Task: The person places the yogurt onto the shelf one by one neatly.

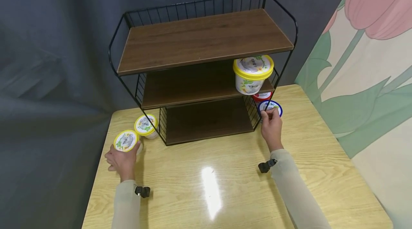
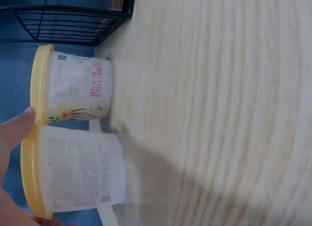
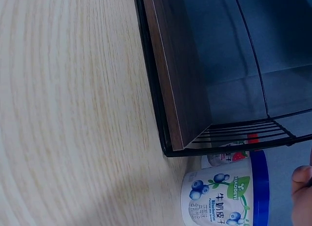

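Note:
My left hand [image 1: 122,159] grips a white tub with a yellow lid [image 1: 126,140] at the table's left side. In the left wrist view, the thumb lies at one side of its lid and fingertips show at the other. A second yellow-lidded tub [image 2: 78,84] stands right beside it, nearer the rack. My right hand [image 1: 271,128] is over the near edge of a blue-lidded blueberry tub [image 3: 219,197] just outside the rack's right end. A gap shows between its fingertip and the lid in the right wrist view. Behind that tub, a red-lidded tub [image 1: 262,96] is mostly hidden.
A black wire rack with brown wooden shelves [image 1: 199,43] stands at the back of the light wood table [image 1: 180,179]. On its middle shelf, at the right end, sits a larger yellow-lidded tub [image 1: 253,75]. A dark curtain [image 1: 54,78] hangs behind and to the left.

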A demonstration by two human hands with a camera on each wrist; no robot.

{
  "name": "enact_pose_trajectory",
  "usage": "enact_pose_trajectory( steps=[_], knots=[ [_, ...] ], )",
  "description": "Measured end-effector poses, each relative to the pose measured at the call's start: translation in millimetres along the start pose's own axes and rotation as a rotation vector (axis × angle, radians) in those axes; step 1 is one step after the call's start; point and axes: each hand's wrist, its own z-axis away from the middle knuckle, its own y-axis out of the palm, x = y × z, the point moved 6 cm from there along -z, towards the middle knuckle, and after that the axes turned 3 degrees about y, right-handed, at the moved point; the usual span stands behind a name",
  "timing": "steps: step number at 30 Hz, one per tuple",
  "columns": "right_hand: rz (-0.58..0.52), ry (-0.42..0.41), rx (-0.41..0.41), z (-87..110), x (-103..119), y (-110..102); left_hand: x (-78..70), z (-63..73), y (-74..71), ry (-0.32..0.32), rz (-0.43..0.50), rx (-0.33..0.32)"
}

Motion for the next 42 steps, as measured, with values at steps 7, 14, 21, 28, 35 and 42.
enact_pose_trajectory(
  steps=[7, 14, 21, 28, 35, 42],
  knots=[
    [-0.005, 0.007, -0.001, 1.0, 0, 0, 6.0, -0.3, -3.6, 0.017, 0.013, 0.038],
    [-0.016, 0.006, 0.004, 0.2, 0, 0, 6.7, -6.4, -14.7, 0.104, -0.059, 0.212],
    [-0.012, -0.007, -0.005, -1.1, -1, -3, 2.8, -13.9, -18.6, 0.214, -0.167, 0.406],
    [0.001, 0.017, 0.039, -2.3, -1, -1, 9.6, -12.6, -21.6, 0.214, -0.179, 0.502],
    [0.003, -0.008, 0.022, -4.9, -1, -2, 9.3, -11.0, -19.5, 0.216, -0.104, 0.495],
    [-0.008, 0.006, 0.036, -2.6, -3, -1, 13.3, -4.0, -20.0, 0.177, -0.033, 0.443]
  ],
)
